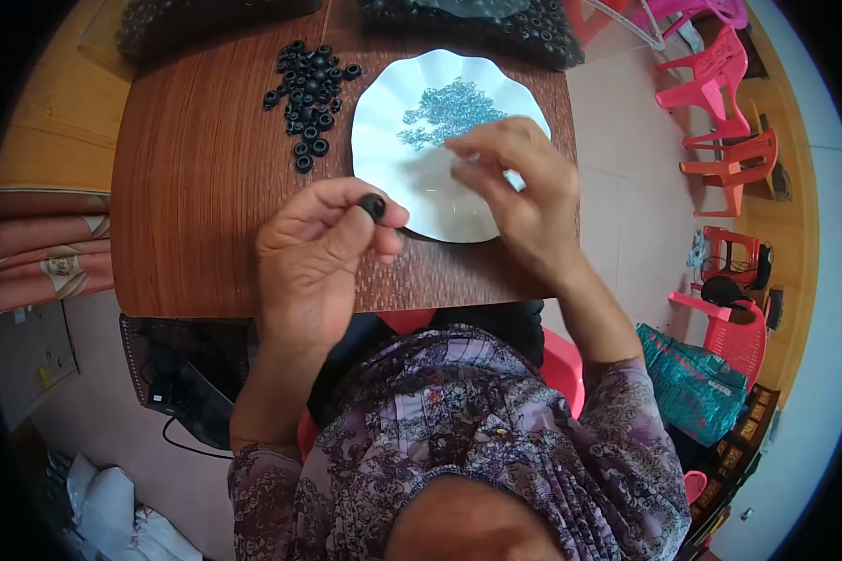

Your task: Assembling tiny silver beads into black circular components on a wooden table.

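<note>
My left hand (320, 252) pinches a small black rubber ring (373, 206) between thumb and forefinger, just left of a white scalloped plate (391, 122). A heap of small shiny metal rings (449, 110) lies on the plate. My right hand (519, 192) hovers over the plate's right half with fingertips pinched together; whether it holds a metal ring is too small to tell. A loose pile of black rubber rings (309, 89) lies on the brown wooden table (196, 187) to the plate's left.
Dark bags of more black parts (496, 23) sit at the table's far edge. Pink and red plastic chairs (720, 103) stand to the right. A teal bag (697, 379) lies on the floor at right, and a black case (182, 374) sits under the table at left.
</note>
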`<state>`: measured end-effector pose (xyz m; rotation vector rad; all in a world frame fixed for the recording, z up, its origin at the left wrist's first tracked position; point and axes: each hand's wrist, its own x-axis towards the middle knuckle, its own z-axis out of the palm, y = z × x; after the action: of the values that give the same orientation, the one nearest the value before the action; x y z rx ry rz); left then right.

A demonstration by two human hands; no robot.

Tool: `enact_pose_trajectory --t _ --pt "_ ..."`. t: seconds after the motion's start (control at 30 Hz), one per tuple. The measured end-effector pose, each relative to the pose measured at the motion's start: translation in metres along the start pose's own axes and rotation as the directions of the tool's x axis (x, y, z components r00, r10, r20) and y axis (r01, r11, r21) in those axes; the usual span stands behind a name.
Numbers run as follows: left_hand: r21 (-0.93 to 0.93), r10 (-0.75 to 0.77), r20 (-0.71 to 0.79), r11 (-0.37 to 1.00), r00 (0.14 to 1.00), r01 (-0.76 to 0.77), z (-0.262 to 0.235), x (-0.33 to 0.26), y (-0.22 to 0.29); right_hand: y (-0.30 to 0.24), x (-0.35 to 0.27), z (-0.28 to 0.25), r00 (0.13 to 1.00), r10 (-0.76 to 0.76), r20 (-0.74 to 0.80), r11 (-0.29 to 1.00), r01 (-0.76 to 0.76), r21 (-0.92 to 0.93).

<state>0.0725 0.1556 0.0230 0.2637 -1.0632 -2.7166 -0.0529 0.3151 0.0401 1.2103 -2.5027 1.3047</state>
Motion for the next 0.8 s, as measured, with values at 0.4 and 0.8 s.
enact_pose_trajectory --t 0.4,0.8 --pt "0.045 0.056 -0.054 0.998 0.997 -0.053 -0.022 0.001 0.002 0.017 0.023 0.012 0.971 -0.213 0.106 0.893 0.237 -0.384" --pt "-0.016 0.087 -0.034 0.996 0.996 -0.087 -0.025 0.001 0.001 0.012 0.011 0.027 0.967 -0.118 0.224 0.937 0.184 -0.299"
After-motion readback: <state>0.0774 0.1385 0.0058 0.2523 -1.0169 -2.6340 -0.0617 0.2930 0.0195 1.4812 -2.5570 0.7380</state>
